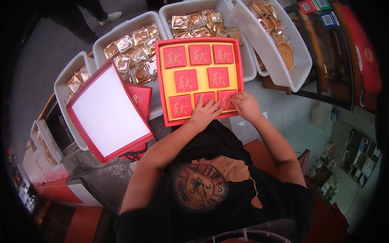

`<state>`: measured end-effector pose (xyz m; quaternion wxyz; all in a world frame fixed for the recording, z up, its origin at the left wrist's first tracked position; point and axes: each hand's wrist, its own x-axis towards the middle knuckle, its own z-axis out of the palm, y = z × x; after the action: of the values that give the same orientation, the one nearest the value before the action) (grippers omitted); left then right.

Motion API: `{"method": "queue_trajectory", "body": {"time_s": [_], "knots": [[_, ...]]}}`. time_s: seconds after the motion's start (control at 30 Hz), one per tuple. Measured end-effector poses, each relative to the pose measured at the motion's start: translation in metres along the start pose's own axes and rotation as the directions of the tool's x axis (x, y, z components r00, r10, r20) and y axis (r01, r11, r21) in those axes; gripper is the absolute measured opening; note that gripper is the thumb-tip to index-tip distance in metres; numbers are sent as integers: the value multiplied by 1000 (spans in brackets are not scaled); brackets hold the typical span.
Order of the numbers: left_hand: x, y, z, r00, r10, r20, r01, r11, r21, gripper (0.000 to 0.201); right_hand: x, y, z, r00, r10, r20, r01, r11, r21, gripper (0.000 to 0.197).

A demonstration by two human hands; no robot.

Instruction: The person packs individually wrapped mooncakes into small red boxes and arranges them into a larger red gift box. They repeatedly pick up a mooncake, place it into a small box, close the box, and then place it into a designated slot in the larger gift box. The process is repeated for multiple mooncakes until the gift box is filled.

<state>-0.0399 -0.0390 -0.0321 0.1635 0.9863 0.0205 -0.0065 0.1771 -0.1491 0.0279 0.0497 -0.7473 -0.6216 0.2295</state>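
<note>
From the head view we see a red gift box (199,40) with a yellow inner tray, lying directly under and just beyond both hands. In it sit eight small square red packets (186,80), each with a gold mark: three in the far row, two in the middle, three in the row nearest the hands. Our left hand (205,111) lies flat with fingers spread over the middle packet of the near row (204,97). Our right hand (244,104) rests just beside it on the near right packet (225,98), fingers curled down on it; we cannot tell if it pinches the packet or only presses.

To the left of the left hand lies the box's lid (108,110), red-rimmed with a plain white inside, tilted, and partly over a flat red card sleeve (140,99). Beyond the hands, white plastic tubs (133,22) stand in a row, filled with shiny gold foil pouches (135,52). The rightmost tub (283,52) is tilted and holds foil pouches too. Both forearms reach forward from the lower edge, over a black shirt.
</note>
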Motion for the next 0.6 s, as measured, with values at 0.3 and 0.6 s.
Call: {"method": "queue_trajectory", "body": {"time_s": [0.3, 0.6], "knots": [[-97, -57, -75, 401, -739, -542, 720, 620, -313, 56, 25, -45, -7, 934, -50, -354, 103, 986, 132, 22], [-200, -38, -110, 129, -939, -320, 861, 266, -434, 43, 78, -120, -4, 964, -208, -167, 255, 901, 351, 34]]}}
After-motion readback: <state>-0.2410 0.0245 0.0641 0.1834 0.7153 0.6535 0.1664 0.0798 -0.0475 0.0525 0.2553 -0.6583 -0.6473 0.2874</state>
